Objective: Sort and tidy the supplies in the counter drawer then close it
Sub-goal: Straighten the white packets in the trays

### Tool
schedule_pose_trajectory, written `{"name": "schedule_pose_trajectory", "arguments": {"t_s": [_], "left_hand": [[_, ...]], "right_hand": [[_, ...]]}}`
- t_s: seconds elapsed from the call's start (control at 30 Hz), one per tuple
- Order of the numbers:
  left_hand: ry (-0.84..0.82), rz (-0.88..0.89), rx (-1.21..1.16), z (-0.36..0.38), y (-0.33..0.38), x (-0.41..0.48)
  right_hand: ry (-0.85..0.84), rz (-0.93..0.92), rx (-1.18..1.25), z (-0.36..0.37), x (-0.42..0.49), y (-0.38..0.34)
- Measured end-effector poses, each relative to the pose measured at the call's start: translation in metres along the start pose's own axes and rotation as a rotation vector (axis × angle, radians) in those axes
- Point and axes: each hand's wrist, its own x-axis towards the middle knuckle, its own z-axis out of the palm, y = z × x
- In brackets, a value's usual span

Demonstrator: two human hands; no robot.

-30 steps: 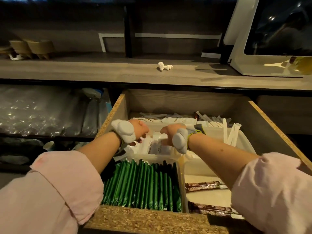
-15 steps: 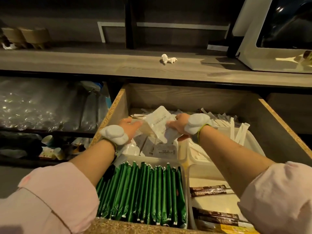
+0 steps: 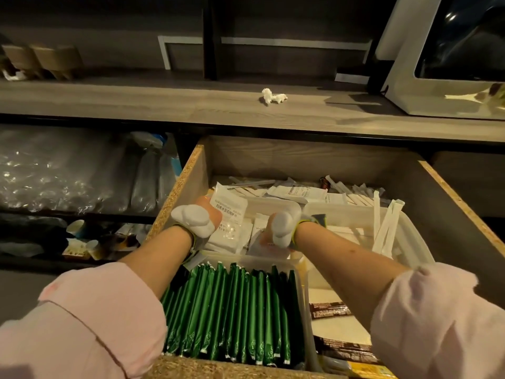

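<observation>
The wooden counter drawer [image 3: 175, 192] stands pulled out. A front-left clear bin holds a row of green sachets [image 3: 232, 310]. Behind it is a clear bin [image 3: 276, 205] with white packets. My left hand [image 3: 210, 212] grips one white printed packet [image 3: 231, 207], upright at that bin's back left. My right hand [image 3: 269, 235] is pressed down among the packets in the same bin, its fingers hidden. A right-hand bin holds paper-wrapped sticks [image 3: 388, 228]. Brown sachets [image 3: 330, 310] lie at the front right. Loose white packets [image 3: 300, 191] are scattered along the drawer's back.
Above the drawer runs a wooden counter [image 3: 164, 102] with a crumpled white tissue [image 3: 273, 97] and a white screen terminal [image 3: 410, 86] at the right. Open shelves to the left hold plastic-wrapped stock [image 3: 54, 176] and small paper cups [image 3: 76, 228].
Both hands, which held white packets raised over the bin, have come down. The right hand now sits low in the packets; the left keeps one packet upright.
</observation>
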Motion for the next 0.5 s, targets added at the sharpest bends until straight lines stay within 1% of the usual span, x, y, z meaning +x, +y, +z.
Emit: {"name": "schedule_pose_trajectory", "arguments": {"t_s": [0.03,0.07,0.1,0.13,0.2,0.27,0.37,0.43,0.5], "left_hand": [[0.012,-0.014,0.008,0.000,0.001,0.000],[0.033,-0.018,0.010,-0.001,0.001,0.001],[0.053,-0.018,0.002,-0.002,0.000,0.000],[0.071,-0.015,0.003,-0.003,-0.002,0.002],[0.090,0.014,0.010,-0.007,-0.004,0.004],[0.109,0.023,-0.002,-0.010,-0.002,0.003],[0.154,0.001,-0.068,-0.011,0.007,0.001],[0.160,-0.002,-0.093,-0.011,0.010,-0.001],[0.162,0.000,-0.091,-0.011,0.010,-0.002]], "right_hand": [[0.011,-0.035,-0.045,0.004,0.004,0.001],[0.066,-0.098,-0.033,0.008,0.006,0.002],[0.080,-0.125,-0.127,0.008,0.008,0.000],[0.103,-0.156,-0.124,0.008,0.006,-0.001],[0.087,-0.222,-0.155,-0.003,0.000,-0.003],[0.120,-0.312,-0.115,-0.017,-0.006,-0.006],[0.070,-0.422,0.030,-0.028,-0.004,-0.009],[-0.004,-0.425,-0.145,-0.022,-0.001,-0.010],[-0.020,-0.388,-0.271,-0.009,0.005,-0.010]]}}
